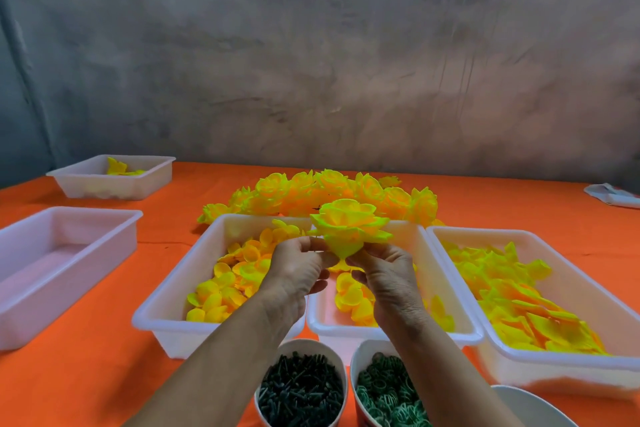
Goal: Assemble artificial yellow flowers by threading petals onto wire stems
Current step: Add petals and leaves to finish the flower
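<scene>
Both hands hold one assembled yellow flower (349, 224) up over the middle tubs: the left hand (298, 274) pinches at its base from the left, and the right hand (388, 277) curls its fingers around the underside from the right. Below lie white tubs of loose yellow petals (228, 284), one under each hand and a third to the right (519, 305). Finished flowers (329, 194) are heaped behind. Two cups hold dark green pegs (301, 392) and green rings (384, 392) on the orange tablecloth (86, 385).
</scene>
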The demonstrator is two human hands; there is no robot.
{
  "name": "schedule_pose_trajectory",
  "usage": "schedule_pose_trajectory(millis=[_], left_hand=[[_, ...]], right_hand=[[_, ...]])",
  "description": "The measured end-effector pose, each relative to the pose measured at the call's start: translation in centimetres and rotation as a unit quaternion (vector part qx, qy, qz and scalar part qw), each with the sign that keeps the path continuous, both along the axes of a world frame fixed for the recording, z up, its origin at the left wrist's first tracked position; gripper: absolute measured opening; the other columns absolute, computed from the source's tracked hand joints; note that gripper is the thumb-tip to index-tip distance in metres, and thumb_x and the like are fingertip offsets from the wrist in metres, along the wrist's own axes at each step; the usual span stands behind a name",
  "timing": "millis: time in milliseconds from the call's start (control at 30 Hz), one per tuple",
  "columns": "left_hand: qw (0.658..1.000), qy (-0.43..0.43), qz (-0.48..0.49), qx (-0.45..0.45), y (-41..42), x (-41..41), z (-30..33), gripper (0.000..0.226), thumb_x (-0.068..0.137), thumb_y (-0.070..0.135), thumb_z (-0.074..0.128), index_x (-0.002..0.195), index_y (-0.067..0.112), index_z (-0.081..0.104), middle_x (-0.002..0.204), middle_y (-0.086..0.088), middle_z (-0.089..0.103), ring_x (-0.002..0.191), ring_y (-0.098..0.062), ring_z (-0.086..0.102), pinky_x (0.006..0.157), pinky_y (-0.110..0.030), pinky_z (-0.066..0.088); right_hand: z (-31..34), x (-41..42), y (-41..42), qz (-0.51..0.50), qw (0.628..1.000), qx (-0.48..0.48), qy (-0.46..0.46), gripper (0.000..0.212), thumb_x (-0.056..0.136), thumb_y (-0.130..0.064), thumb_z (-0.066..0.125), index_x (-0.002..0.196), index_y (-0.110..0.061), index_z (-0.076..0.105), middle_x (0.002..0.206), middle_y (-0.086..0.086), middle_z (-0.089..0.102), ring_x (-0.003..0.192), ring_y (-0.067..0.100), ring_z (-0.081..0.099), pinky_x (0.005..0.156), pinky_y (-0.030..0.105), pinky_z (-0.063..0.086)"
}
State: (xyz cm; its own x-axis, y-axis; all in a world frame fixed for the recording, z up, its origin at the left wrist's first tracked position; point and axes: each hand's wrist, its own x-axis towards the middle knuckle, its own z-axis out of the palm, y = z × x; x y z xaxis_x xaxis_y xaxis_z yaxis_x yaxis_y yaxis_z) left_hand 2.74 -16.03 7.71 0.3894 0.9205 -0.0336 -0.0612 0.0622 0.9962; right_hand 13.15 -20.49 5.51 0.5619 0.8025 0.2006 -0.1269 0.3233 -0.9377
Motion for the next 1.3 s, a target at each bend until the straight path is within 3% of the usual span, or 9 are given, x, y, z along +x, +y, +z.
schedule_pose_trajectory(millis=[133, 300, 567, 767, 933, 1133, 1300], left_hand=[[0.999, -0.038, -0.001, 0.002, 1.7, 1.1, -0.2, 0.011, 0.082, 0.007, 0.069, 0.08, 0.017, 0.065, 0.056, 0.009, 0.061, 0.053, -0.008, 0.052, 0.054, -0.022, 0.046], [0.997, -0.071, -0.006, -0.026, 3.5, 2.3, -0.4, 0.009, 0.083, 0.014, 0.069, 0.075, 0.016, 0.064, 0.059, 0.006, 0.063, 0.05, -0.008, 0.054, 0.051, -0.022, 0.046], [0.989, -0.113, 0.028, -0.087, 6.3, 3.3, -1.0, 0.019, 0.074, 0.001, 0.074, 0.073, 0.015, 0.061, 0.048, 0.007, 0.058, 0.05, -0.01, 0.047, 0.04, -0.014, 0.043], [0.989, -0.108, 0.029, -0.098, 8.4, 3.4, -1.9, 0.016, 0.073, 0.003, 0.075, 0.074, 0.015, 0.063, 0.05, 0.007, 0.06, 0.054, -0.011, 0.047, 0.041, -0.016, 0.043], [0.991, -0.093, 0.029, -0.086, 9.4, 3.6, -2.7, 0.012, 0.079, 0.003, 0.07, 0.076, 0.013, 0.063, 0.064, -0.001, 0.059, 0.058, -0.013, 0.051, 0.049, -0.022, 0.044], [0.988, -0.118, 0.07, -0.074, 11.0, 3.7, -2.9, 0.018, 0.082, 0.001, 0.067, 0.071, 0.014, 0.061, 0.059, 0.002, 0.058, 0.059, -0.013, 0.052, 0.054, -0.025, 0.044], [0.98, -0.128, 0.145, -0.052, 14.5, 3.2, -1.8, 0.021, 0.088, 0.0, 0.06, 0.072, 0.014, 0.057, 0.069, -0.003, 0.058, 0.058, -0.013, 0.05, 0.048, -0.02, 0.045]], right_hand=[[0.6, 0.4, 1.8, 0.004, 1.0, 0.016, 0.013, 0.015, 0.075, 0.002, 0.07, 0.074, -0.013, 0.071, 0.056, -0.006, 0.064, 0.051, 0.006, 0.05, 0.048, 0.012, 0.042], [0.7, 1.0, 3.5, 0.002, 1.0, 0.021, 0.008, 0.013, 0.074, 0.003, 0.071, 0.073, -0.01, 0.07, 0.059, -0.001, 0.064, 0.059, 0.014, 0.049, 0.052, 0.016, 0.043], [-0.4, 1.3, 5.9, -0.003, 1.0, -0.013, 0.016, 0.02, 0.076, 0.005, 0.068, 0.073, -0.015, 0.07, 0.057, -0.008, 0.065, 0.057, 0.009, 0.05, 0.05, 0.012, 0.042], [-1.2, 1.4, 7.8, -0.005, 0.998, -0.039, 0.052, 0.017, 0.072, 0.006, 0.072, 0.071, -0.01, 0.069, 0.055, -0.003, 0.065, 0.058, 0.014, 0.052, 0.062, 0.028, 0.043], [-1.7, 1.5, 8.6, 0.004, 1.0, -0.021, 0.019, 0.018, 0.073, 0.006, 0.071, 0.074, -0.011, 0.072, 0.062, -0.003, 0.069, 0.057, 0.009, 0.053, 0.055, 0.018, 0.044], [-2.1, 1.3, 9.7, 0.011, 0.999, -0.026, -0.02, 0.016, 0.079, 0.002, 0.068, 0.081, -0.014, 0.072, 0.073, -0.001, 0.071, 0.064, 0.005, 0.06, 0.055, 0.015, 0.045], [-3.0, 2.0, 10.2, -0.012, 0.997, -0.061, -0.048, 0.015, 0.079, 0.001, 0.068, 0.081, -0.013, 0.072, 0.071, 0.003, 0.069, 0.06, 0.008, 0.056, 0.05, 0.01, 0.042]])
